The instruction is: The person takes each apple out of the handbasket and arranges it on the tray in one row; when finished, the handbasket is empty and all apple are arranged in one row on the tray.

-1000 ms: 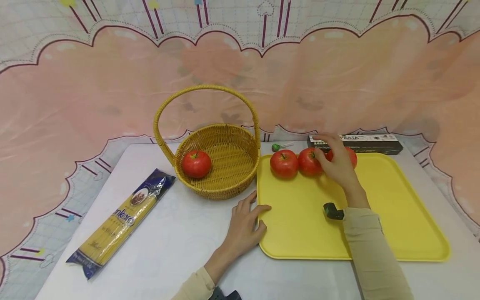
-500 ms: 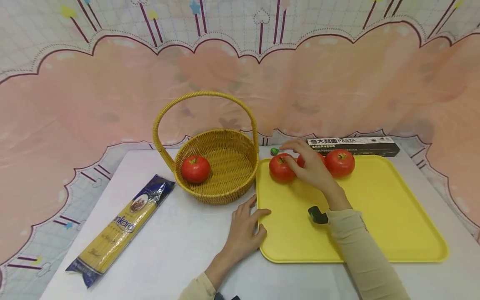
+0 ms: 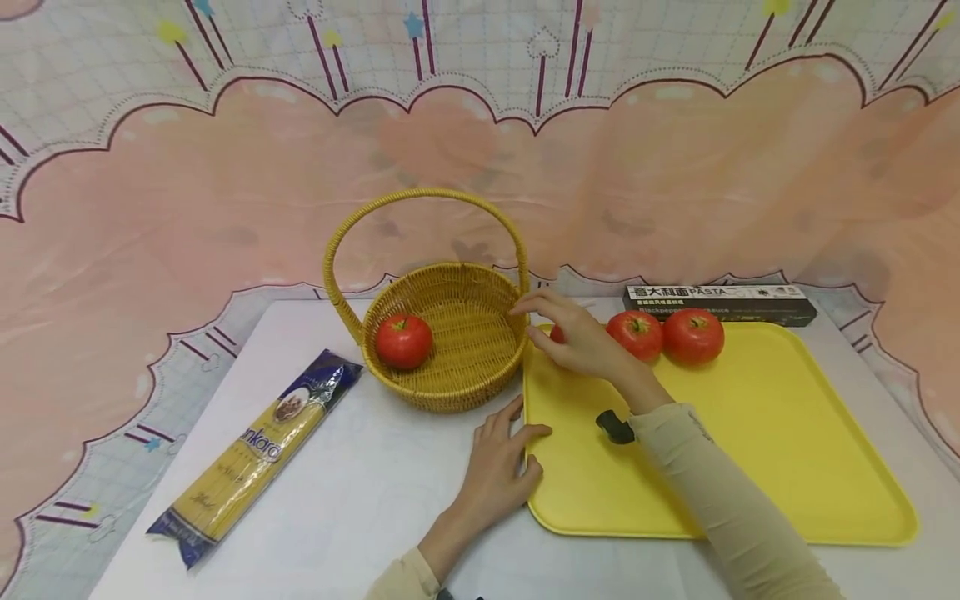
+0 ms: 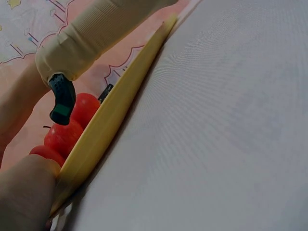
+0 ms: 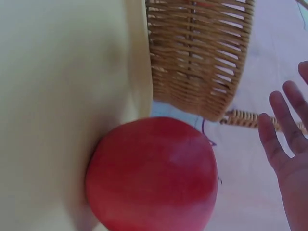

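My right hand [image 3: 573,333] reaches over the tray's left rim toward the basket [image 3: 450,392], its fingertips by the basket's right edge. It holds nothing; in the right wrist view its fingers [image 5: 274,139] are extended. Below it a red apple [image 5: 154,175] sits at the corner of the yellow tray [image 3: 720,467], mostly hidden by the hand in the head view. Two more apples, a middle one [image 3: 635,333] and a right one [image 3: 693,337], stand beside it in a row. Inside the basket lies another apple [image 3: 403,342]. My left hand [image 3: 498,467] rests at the tray's left rim, fingers spread.
A pack of spaghetti [image 3: 258,458] lies slantwise on the left of the white table [image 3: 390,483]. Behind the tray is a black-and-white pasta box [image 3: 720,305]. The basket's tall handle [image 3: 427,193] arches above it, and a patterned cloth [image 3: 675,183] hangs at the back.
My right hand has passed leftward above the row of apples to the basket's edge, uncovering the right and middle apples. The left hand has stayed at the rim. The head view has shifted slightly.
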The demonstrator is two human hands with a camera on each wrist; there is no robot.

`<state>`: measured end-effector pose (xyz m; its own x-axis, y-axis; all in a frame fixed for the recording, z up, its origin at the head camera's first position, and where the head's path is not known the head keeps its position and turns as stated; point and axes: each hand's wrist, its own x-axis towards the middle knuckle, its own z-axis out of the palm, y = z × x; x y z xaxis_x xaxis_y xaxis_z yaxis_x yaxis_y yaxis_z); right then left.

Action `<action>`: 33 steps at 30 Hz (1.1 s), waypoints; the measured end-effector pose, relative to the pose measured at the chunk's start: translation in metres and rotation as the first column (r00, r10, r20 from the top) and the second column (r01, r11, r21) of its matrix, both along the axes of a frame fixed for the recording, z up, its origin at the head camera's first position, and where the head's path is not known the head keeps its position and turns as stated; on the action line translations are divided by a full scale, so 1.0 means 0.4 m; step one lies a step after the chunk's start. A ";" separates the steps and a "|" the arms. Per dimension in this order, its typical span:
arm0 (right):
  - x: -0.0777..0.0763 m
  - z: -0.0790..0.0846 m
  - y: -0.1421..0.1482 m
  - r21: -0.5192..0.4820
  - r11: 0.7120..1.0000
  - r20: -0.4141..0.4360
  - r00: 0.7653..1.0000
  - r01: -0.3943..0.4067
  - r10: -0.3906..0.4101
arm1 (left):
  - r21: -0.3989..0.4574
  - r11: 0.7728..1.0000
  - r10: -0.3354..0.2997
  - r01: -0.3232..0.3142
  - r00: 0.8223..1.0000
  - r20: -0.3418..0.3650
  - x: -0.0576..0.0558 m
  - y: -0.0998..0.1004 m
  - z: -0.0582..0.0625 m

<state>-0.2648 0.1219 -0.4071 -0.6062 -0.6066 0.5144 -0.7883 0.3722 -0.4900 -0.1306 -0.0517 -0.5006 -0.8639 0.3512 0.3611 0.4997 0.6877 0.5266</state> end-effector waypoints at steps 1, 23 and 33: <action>0.000 -0.002 -0.003 0.002 1.000 0.002 1.000 -0.004 0.004 | 0.000 1.000 -0.003 0.003 1.000 0.009 0.001 0.001 0.000; -0.039 -0.015 -0.147 0.167 0.974 0.059 0.988 -0.151 0.143 | -0.015 1.000 0.005 -0.005 1.000 -0.006 0.008 0.000 0.001; -0.073 -0.024 -0.198 0.281 0.940 -0.029 0.977 -0.195 0.211 | -0.005 1.000 0.001 -0.001 1.000 -0.014 0.004 0.002 0.002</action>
